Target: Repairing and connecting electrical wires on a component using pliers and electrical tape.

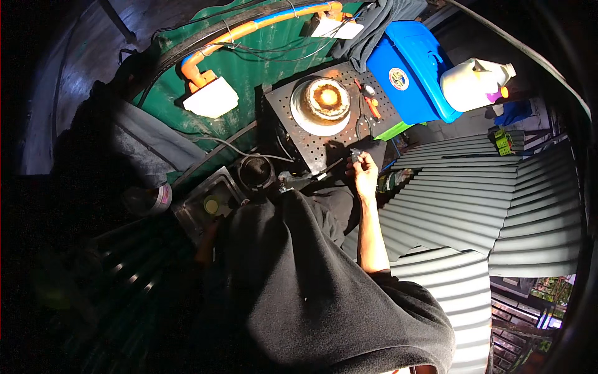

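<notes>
My right hand (365,169) is raised just off the near right edge of a perforated metal table (288,106). Its fingers are pinched on a small greyish piece (355,155), too small to name. My left hand (216,229) is down in deep shadow by a shallow metal tray (189,215), and its fingers cannot be made out. A yellow-green round cup or lid (212,204) lies in that tray. On the perforated table rests a round silvery metal vessel (325,105) with a brown-stained top. Beside it lie red-handled pliers (372,107) and other small tools.
A blue lidded bin (406,71) stands at the table's right, a white jug (476,85) on it. Corrugated metal sheets (445,193) lie to the right. A dark round pot (256,172) and a tub (149,199) are left. Orange conduit (243,30) runs along the green wall.
</notes>
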Tool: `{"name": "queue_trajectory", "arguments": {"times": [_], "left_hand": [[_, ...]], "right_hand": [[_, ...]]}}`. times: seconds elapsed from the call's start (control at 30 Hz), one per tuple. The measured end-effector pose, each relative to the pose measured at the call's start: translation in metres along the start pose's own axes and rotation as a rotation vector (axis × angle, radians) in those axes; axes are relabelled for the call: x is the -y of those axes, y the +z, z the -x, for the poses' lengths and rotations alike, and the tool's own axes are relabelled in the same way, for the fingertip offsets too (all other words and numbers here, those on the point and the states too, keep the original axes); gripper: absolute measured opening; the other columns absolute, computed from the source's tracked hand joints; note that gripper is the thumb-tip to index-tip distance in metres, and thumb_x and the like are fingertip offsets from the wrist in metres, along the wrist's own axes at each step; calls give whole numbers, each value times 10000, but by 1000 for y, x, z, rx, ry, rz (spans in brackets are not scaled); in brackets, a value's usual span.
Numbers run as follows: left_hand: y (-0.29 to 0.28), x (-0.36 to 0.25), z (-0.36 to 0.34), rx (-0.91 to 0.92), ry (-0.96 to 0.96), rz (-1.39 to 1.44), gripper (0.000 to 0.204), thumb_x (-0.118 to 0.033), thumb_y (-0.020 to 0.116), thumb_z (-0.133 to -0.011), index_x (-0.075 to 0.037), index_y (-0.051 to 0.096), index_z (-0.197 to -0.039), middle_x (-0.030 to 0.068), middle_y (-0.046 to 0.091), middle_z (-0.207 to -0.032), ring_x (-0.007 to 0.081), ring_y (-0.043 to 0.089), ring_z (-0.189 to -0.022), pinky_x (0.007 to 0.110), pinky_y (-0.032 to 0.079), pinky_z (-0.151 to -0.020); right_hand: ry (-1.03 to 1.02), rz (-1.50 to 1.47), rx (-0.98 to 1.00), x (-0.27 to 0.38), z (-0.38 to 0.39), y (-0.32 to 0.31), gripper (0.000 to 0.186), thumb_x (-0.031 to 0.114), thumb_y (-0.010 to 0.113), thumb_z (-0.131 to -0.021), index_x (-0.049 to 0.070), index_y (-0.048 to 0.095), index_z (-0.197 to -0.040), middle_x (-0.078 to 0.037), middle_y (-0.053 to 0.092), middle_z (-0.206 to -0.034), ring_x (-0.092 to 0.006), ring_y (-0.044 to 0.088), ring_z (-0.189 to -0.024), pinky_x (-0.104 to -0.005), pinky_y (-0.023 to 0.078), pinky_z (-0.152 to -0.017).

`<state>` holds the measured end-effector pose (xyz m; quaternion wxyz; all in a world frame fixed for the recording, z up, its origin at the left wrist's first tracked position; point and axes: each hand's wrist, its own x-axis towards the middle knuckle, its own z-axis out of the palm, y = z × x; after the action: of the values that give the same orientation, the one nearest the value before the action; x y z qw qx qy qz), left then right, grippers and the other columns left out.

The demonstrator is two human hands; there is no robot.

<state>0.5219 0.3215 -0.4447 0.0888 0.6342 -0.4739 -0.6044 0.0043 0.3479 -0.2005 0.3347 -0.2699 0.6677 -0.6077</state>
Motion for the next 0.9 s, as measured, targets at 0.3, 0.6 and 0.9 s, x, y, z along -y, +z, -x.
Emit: {"name": "queue_trajectory", "arguments": {"times": [0.3, 0.6, 0.9], "left_hand": [[5, -18, -11, 37, 118, 44, 389, -351, 603, -831, -32, 665, -1044, 143, 668, -990, 243, 623, -940, 343, 459, -827], [37, -59, -17, -13, 80, 133, 391, -357, 601, -830, -29, 668, -1032, 152, 671, -978, 255, 629, -932, 349, 465, -820], [37, -37, 6, -115, -147, -49, 465, -437, 585, -816, -14, 676, -985, 168, 676, -935, 250, 643, -884, 357, 480, -786]], "right_hand": [[-8, -38, 5, 4, 2, 0, 159, 53, 541, -894, 45, 581, -1048, -44, 627, -847, -89, 587, -698, -240, 543, -556], [-73, 87, -24, 6, 5, -8, 68, 81, 538, -897, 65, 554, -961, -53, 620, -865, -104, 588, -696, -250, 534, -540], [-40, 112, 7, 2, -6, -7, 131, 72, 551, -897, 49, 577, -1023, -50, 621, -858, -109, 594, -688, -231, 522, -548]]}}
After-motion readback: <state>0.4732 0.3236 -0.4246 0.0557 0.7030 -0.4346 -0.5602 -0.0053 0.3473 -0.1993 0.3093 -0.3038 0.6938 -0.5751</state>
